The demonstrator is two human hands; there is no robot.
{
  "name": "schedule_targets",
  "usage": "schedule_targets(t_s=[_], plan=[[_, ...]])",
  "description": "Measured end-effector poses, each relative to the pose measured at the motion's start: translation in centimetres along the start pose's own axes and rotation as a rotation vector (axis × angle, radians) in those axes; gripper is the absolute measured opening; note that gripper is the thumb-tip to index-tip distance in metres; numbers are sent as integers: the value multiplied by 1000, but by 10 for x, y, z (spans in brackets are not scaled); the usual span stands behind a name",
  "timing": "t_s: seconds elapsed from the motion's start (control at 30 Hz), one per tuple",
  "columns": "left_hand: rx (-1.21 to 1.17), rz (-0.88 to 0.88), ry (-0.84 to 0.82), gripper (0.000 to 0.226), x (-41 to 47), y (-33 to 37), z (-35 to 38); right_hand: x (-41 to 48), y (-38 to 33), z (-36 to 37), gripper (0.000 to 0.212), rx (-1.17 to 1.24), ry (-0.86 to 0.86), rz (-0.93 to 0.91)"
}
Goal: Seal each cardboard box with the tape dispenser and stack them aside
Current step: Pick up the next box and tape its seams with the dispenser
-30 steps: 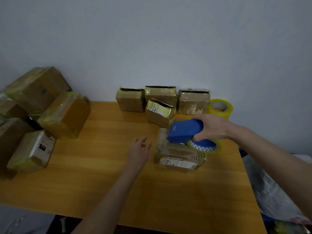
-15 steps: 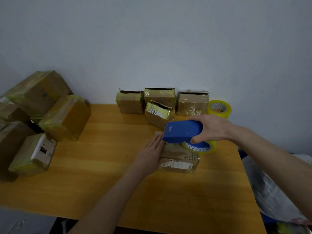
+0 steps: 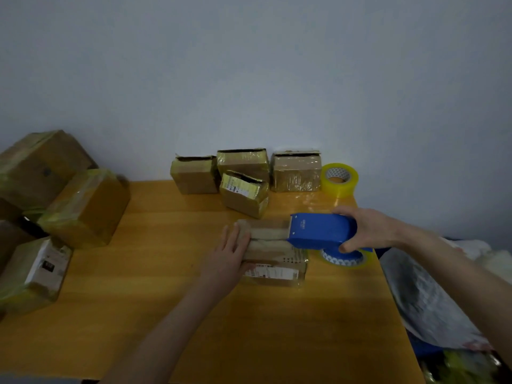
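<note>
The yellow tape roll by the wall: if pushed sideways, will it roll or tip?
The yellow tape roll seems to lie flat, hole up, so a push would probably slide it, not roll it. It looks low and wide, so tipping seems unlikely. It sits near a corner of the table, so a hard push might drop it off.

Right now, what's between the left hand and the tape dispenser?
Head view: only the cardboard box, a tape strip across its top, from left hand to tape dispenser.
</note>
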State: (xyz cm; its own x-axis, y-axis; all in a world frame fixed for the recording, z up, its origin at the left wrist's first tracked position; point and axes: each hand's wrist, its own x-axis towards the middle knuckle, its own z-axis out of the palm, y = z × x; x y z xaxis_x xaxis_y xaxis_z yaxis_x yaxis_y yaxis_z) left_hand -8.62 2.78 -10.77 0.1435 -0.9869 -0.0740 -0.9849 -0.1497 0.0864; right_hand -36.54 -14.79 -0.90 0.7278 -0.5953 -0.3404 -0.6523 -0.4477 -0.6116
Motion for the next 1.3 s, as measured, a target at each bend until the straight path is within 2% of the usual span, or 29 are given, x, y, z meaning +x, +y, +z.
schedule_targets(t_s=[0.1, 0.23, 0.33, 0.43, 0.6, 0.8, 1.03, 1.3], plan=[[-181, -26, 52, 70, -5, -3, 2, 8, -1, 8, 60, 85, 39, -18], [-204, -72, 122, 69, -15, -31, -3, 25, -24, 26, 65, 72, 45, -59], [-56, -46, 130, 81, -16, -43, -12, 36, -38, 34, 64, 44, 21, -80], [62, 33, 56, 97, 0, -28, -23, 41, -44, 28, 62, -77, -4, -101], [83, 40, -76, 80, 5, -18, -21, 45, -50, 22, 65, -210, -17, -108], [164, 58, -73, 65, 1, -14, -16, 47, -49, 24, 64, -118, -16, -152], [160, 83, -36, 63, -2, -19, -10, 42, -33, 22, 61, -5, -53, -146], [179, 103, -6, 63, -2, -27, -9, 36, -19, 14, 56, 12, -55, -136]])
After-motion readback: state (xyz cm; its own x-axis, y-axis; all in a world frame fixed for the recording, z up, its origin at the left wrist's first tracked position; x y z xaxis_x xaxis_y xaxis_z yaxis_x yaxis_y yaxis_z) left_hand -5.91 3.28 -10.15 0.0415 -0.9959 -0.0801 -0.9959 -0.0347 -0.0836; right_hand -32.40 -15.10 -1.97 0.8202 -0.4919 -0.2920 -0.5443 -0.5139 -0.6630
